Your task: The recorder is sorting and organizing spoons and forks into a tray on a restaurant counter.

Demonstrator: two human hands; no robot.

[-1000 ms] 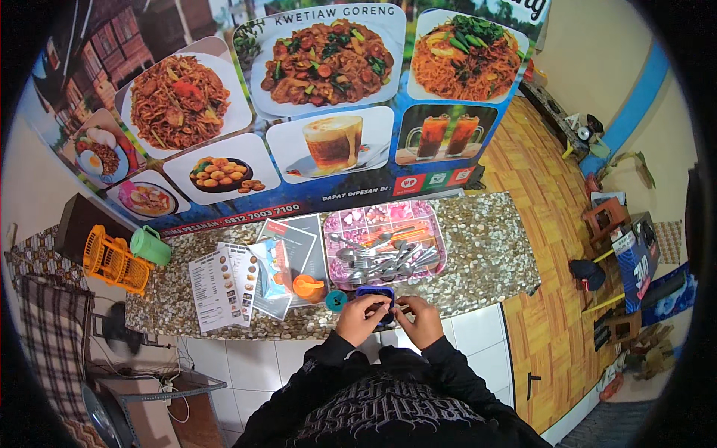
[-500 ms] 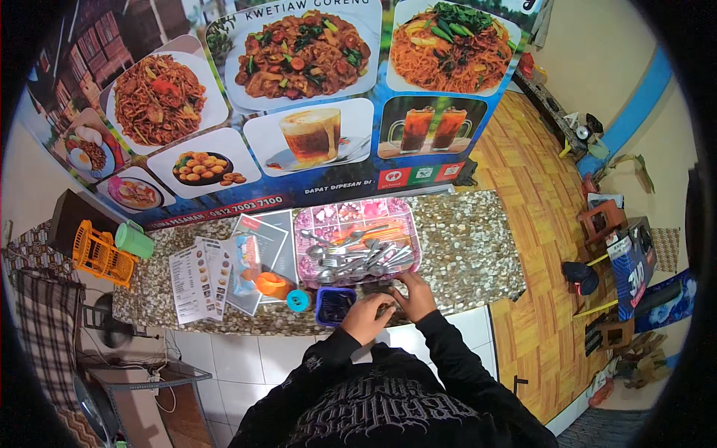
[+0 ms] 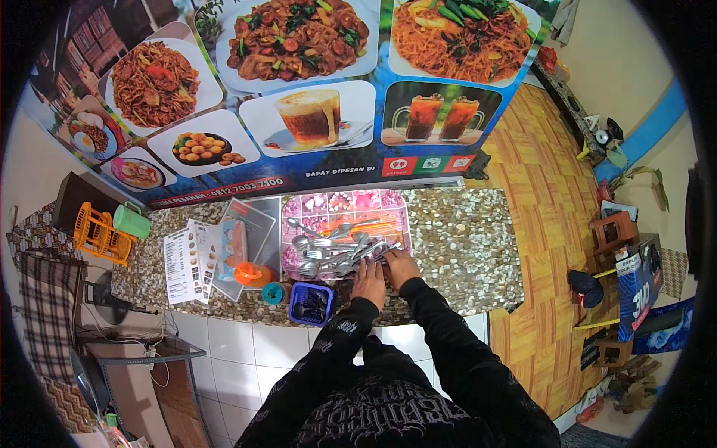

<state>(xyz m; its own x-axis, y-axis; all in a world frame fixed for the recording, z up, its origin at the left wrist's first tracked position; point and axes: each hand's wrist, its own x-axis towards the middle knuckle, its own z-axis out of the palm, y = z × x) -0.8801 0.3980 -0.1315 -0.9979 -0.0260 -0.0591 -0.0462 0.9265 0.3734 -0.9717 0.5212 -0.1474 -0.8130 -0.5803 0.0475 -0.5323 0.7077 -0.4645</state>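
A pink floral compartment tray lies on the counter in front of me, with a loose pile of metal spoons and forks across it. Behind the pile lie several thin orange pieces. My left hand rests on the pile's near side, its fingers stretched forward over the handles. Close beside it, my right hand has its fingers curled at the handle ends by the tray's near right corner. What lies under the right fingertips is partly hidden. A purple-blue plastic basket holding dark items stands left of my hands.
Left of the tray stand a teal-lidded jar, an orange-lidded container, a tissue pack and menu sheets. Farther left are a green mug and an orange basket. A tall food banner borders the counter's far edge.
Both hands have moved forward from the counter's near edge onto the cutlery. My left fingers, bent before, now lie stretched out. The whole view has shifted a little.
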